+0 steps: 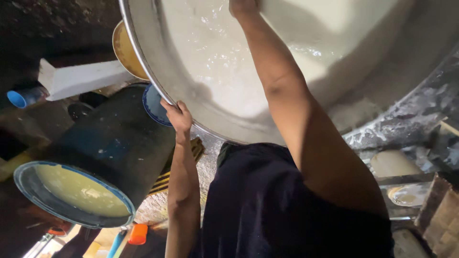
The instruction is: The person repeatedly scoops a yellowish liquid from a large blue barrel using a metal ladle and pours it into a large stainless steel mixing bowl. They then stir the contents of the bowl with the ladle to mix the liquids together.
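My left hand grips the rim of the big round metal vat at its lower left edge, fingers curled tight over the lip and pressed together, thumb tucked against the outer wall. My right hand reaches far across the vat and is cut off at the top of the view, so I cannot tell whether those fingers are spread or closed; only the wrist and the long forearm show, stretched over the milky white frothy liquid that fills the vat. That vat takes up the whole upper middle of the view, right in front of my dark shirt.

Counting what sits around it: one large dark barrel with a blue rim stands at my lower left, holding pale yellowish liquid. One smaller blue-rimmed round vessel peeks out just beside my left hand, between the barrel and the vat. One tan round bowl shows behind the vat's left wall. One white rectangular beam lies further left, with one blue pipe end beside it. One small orange container sits low by the floor (its label, if any, is too blurred to see). On the right, two pale round dishes rest on shelves, one above the other.
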